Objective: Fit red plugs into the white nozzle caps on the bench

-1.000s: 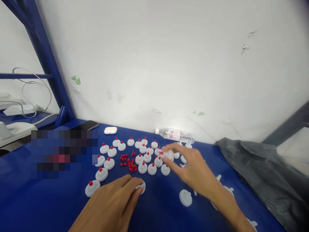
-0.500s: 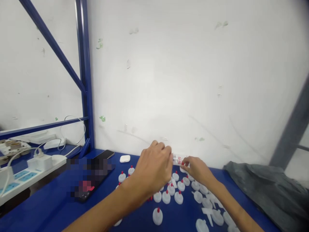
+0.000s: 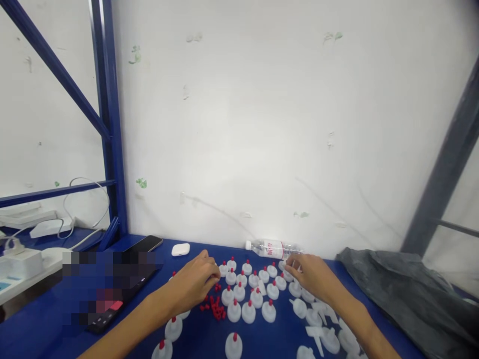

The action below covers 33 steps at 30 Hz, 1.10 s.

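My left hand [image 3: 198, 276] hovers low over the left part of the table, fingers curled together beside a small pile of red tips [image 3: 217, 308]. Whatever its fingers may pinch is hidden. Farther right, my right hand [image 3: 306, 271] reaches over loose white plastic caps [image 3: 299, 308], its thumb and forefinger apart at the caps' edge. In the middle stand several round white caps with red tips on top [image 3: 248, 311]. Another red-tipped cap [image 3: 234, 346] sits by itself nearer to me. Flat white pieces [image 3: 316, 335] lie among the loose caps.
A clear bottle with a label [image 3: 274, 248] lies against the wall. Left on the blue table are a white case [image 3: 180, 249], a phone [image 3: 151, 243] and a blurred dark object with keys [image 3: 107, 314]. A power strip [image 3: 30, 271] is far left; dark cloth [image 3: 396, 289] covers the right.
My left hand has moved down and left, from in front of the bottle to the red tips. My right hand has shifted slightly among the white caps. The view has turned a little right.
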Tool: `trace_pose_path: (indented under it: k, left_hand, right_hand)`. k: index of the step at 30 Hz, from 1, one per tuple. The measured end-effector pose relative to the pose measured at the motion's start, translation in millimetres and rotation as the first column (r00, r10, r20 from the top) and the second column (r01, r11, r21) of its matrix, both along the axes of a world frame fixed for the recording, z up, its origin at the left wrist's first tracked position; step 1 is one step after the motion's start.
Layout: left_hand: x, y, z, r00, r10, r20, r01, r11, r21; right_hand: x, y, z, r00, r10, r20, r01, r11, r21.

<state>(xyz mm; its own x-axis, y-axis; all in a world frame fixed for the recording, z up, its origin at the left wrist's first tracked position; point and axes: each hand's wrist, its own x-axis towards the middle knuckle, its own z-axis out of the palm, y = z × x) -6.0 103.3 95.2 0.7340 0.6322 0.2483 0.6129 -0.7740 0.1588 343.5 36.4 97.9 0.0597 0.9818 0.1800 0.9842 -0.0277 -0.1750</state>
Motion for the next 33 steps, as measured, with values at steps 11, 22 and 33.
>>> trace_pose_path:
  k: [11,22,33]
  left_hand:
    - [-5,14,-30.0,0.997,-0.018,-0.069,0.016,0.999,-0.029]
    - [-7,22,-44.7,0.996,-0.067,-0.065,0.068,0.998,0.017]
    - [-8,9,-30.6,0.995,-0.077,0.070,0.060,0.975,0.215]
  right_hand:
    - [-7,1,-21.5,0.993,0.036,0.112,-0.026,0.996,-0.085]
    - [-4,-7,-17.0,0.991,0.118,0.066,-0.112,0.989,-0.094]
    - [-4,-9,-9.8,0.994,0.079,0.082,-0.075,0.996,-0.042]
